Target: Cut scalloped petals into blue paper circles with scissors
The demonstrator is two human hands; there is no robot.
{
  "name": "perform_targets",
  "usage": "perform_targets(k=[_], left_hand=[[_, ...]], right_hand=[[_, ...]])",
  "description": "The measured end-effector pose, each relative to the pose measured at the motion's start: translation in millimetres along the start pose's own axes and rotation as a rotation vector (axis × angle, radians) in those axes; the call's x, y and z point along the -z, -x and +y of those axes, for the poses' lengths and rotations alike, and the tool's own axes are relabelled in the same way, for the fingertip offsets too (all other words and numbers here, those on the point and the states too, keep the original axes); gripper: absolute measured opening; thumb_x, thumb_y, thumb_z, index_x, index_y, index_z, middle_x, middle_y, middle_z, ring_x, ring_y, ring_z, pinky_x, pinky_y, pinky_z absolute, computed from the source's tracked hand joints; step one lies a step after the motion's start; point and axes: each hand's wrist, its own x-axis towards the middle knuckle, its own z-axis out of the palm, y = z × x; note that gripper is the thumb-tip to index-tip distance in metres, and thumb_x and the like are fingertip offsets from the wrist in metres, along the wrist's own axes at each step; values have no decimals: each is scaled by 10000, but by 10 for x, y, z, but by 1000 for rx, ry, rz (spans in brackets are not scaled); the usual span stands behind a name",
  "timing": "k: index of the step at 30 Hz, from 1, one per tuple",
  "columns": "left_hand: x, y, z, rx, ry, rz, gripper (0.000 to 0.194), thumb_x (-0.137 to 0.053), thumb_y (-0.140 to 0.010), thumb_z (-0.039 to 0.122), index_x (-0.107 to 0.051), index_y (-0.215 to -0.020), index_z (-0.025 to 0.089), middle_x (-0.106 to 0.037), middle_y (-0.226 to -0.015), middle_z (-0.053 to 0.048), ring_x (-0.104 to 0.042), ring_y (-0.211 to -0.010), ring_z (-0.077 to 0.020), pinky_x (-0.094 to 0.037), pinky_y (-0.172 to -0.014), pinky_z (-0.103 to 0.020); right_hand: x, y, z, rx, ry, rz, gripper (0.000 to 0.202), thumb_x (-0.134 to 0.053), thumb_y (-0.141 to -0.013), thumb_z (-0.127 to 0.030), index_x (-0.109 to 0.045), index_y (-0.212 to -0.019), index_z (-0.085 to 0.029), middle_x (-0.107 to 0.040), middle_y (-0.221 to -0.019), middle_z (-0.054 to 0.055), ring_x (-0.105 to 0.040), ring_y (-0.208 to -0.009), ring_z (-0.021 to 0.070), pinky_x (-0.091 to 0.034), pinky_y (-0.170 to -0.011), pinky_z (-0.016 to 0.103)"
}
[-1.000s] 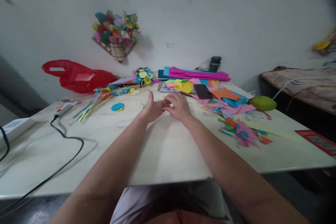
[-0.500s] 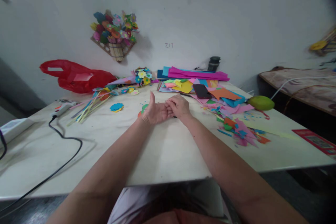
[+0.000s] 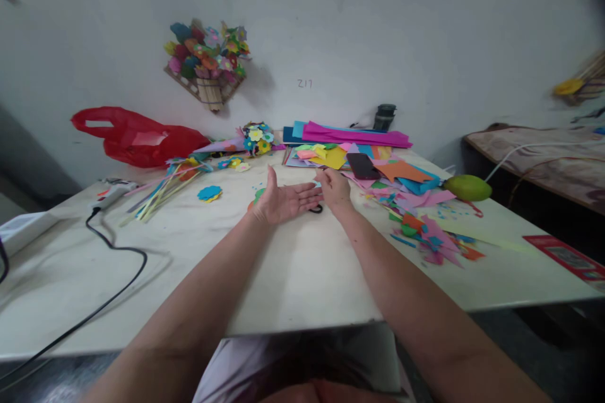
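My left hand (image 3: 288,201) rests on the table, palm turned up, thumb raised and fingers stretched toward the right. Close to its fingertips is my right hand (image 3: 336,190), fingers curled in a pinch. What the pinch holds, if anything, is too small to make out. A small black loop (image 3: 316,208) lies on the table just below the left fingertips; the rest of it is hidden. Green paper (image 3: 258,196) and an orange piece (image 3: 251,206) show partly behind my left hand. Farther left lies a blue scalloped paper flower (image 3: 209,192) over a yellow one.
Paper strips (image 3: 163,192), a glue gun (image 3: 113,192) with its black cord, and a red plastic bag (image 3: 137,138) lie left. A phone (image 3: 363,165) sits on coloured paper at the back; paper scraps (image 3: 430,236) and a green fruit-like object (image 3: 469,187) are right.
My right hand has drawn away to the right from the left palm, uncovering its fingers and the black loop. My left hand stays in place, palm up.
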Motion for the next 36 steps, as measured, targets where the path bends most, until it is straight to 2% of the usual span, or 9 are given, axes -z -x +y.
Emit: perform_targets(k=[4,9,13,17,19,23,28,31,36], left_hand=[[58,-16,1,-2,-11,-6,1234,-130,-752,961,-534,-1416,2,-598,-1392,-324,-480,-1422,-381,-256,-1217,-493],[85,-5,6,-1,-37,-71,1264,-130,-723,984,-588,-1367,-3,-601,-1389,-328,-438,-1457,-384,-237,-1220,-490],[125,9,-6,-3,-72,-124,1260,-158,-710,995,-607,-1353,9,-592,-1403,-327,-413,-1478,-380,-204,-1230,-499],[161,-21,-37,2,-158,-170,1191,-236,-751,966,-618,-1333,1,-585,-1398,-347,-409,-1479,-395,-202,-1227,-528],[132,-52,-61,-17,-234,-144,1109,-292,-789,932,-642,-1295,10,-610,-1363,-348,-455,-1446,-400,-234,-1216,-542],[-18,-97,-106,-138,-463,95,804,-537,-832,806,-715,-1143,87,-727,-1194,-266,-653,-1229,-375,-395,-1132,-537],[-134,-88,-75,-328,-656,445,622,-728,-730,735,-719,-900,137,-763,-842,-137,-752,-920,-313,-564,-903,-455],[-121,-84,-21,-400,-735,571,581,-783,-660,718,-657,-716,154,-690,-669,-75,-741,-767,-268,-584,-779,-394],[-118,-77,96,-491,-877,729,529,-795,-638,680,-641,-629,174,-639,-565,-39,-660,-615,-207,-517,-604,-308]], right_hand=[[-29,10,-11,126,-196,22,203,-579,-908,-296,-657,-738,-218,-764,-903,72,-670,-925,235,-482,-909,354],[0,43,-25,82,-332,6,340,-489,-950,-385,-648,-698,-220,-736,-816,64,-677,-871,228,-506,-842,337],[70,57,-52,149,-387,-4,411,-476,-942,-430,-583,-601,-228,-672,-685,54,-654,-770,221,-505,-809,345],[98,57,-95,190,-413,2,324,-556,-883,-391,-605,-606,-229,-724,-786,71,-668,-863,232,-508,-879,366],[99,67,-122,183,-440,-22,253,-605,-851,-403,-674,-690,-220,-754,-879,74,-671,-895,232,-511,-899,377],[73,103,-178,149,-693,-176,385,-627,-846,-541,-780,-981,-215,-782,-1027,70,-692,-955,233,-528,-913,390],[-20,117,-217,52,-912,-332,504,-687,-773,-694,-806,-866,-213,-786,-886,60,-714,-930,245,-569,-850,390],[-55,117,-222,28,-918,-364,512,-713,-751,-696,-807,-862,-205,-776,-844,56,-703,-835,215,-574,-763,353],[-51,141,-236,63,-833,-436,472,-665,-826,-647,-803,-819,-195,-779,-830,65,-695,-766,190,-555,-747,331]])
